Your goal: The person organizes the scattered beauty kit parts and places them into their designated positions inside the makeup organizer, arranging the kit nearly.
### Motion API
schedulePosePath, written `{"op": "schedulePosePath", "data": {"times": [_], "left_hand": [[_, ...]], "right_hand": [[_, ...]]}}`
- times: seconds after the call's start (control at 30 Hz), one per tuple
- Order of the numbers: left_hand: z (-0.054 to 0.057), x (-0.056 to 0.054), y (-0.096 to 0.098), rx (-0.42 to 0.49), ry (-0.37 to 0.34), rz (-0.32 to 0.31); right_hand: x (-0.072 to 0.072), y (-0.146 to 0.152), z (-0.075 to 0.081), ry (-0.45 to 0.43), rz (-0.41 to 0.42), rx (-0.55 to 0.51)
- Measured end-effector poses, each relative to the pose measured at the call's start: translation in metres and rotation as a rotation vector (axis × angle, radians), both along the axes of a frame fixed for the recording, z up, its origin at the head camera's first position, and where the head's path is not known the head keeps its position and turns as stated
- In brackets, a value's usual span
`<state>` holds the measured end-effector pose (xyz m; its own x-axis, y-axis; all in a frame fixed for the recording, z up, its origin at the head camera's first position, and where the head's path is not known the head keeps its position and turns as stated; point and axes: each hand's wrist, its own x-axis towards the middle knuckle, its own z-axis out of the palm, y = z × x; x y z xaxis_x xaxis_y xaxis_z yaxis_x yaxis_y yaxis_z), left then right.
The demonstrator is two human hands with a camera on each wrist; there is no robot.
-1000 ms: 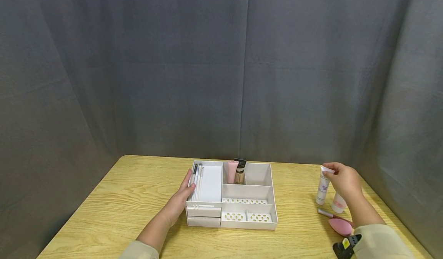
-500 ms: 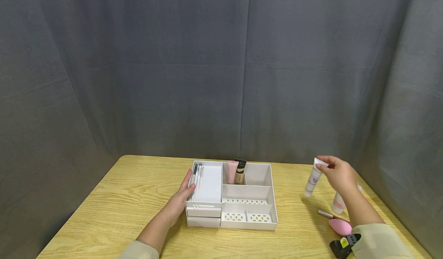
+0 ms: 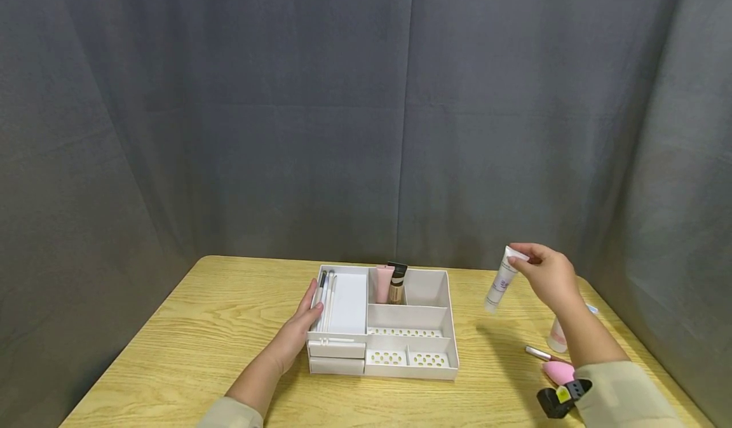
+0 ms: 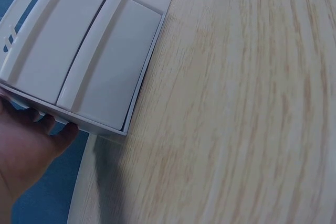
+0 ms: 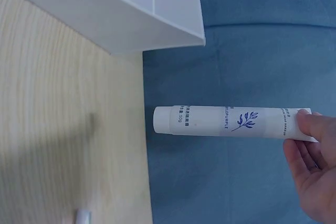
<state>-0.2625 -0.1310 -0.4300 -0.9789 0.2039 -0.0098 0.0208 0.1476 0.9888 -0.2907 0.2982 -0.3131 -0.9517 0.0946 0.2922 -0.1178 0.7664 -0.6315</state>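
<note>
Between the thumb and fingers of my right hand (image 3: pixel 550 279) is the flat end of a white cream tube (image 3: pixel 502 280). The tube hangs tilted above the table, cap end down, and its purple print shows in the right wrist view. My left hand (image 3: pixel 294 333) holds the left side of a white makeup organizer (image 3: pixel 408 372), its thumb over the rim. In the left wrist view, those fingers (image 4: pixel 64 136) lie against the organizer's side. A pink tube (image 3: pixel 384 283) and a black-capped foundation tube (image 3: pixel 396 291) stand in its back compartment. Several brushes (image 3: pixel 328 301) lie in the left tray.
Right of the organizer, a white and pink tube (image 3: pixel 557 337) stands partly behind my right forearm. A slim silver-ended stick (image 3: pixel 537 353) and a pink makeup sponge (image 3: pixel 558 372) lie nearer. Grey curtains (image 3: pixel 320 129) surround the wooden table (image 3: pixel 217 326). Two drawers (image 3: pixel 336 350) face front.
My right hand has lifted the white cream tube off the table and carried it leftward toward the organizer. My left hand and the organizer have stayed in place.
</note>
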Motion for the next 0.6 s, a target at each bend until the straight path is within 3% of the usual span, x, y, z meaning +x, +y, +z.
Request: {"op": "schedulePosePath", "data": {"times": [0.6], "left_hand": [[0.003,0.001,0.001,0.002,0.000,0.000]], "right_hand": [[-0.001,-0.042,0.033,0.035,0.079,-0.051]]}}
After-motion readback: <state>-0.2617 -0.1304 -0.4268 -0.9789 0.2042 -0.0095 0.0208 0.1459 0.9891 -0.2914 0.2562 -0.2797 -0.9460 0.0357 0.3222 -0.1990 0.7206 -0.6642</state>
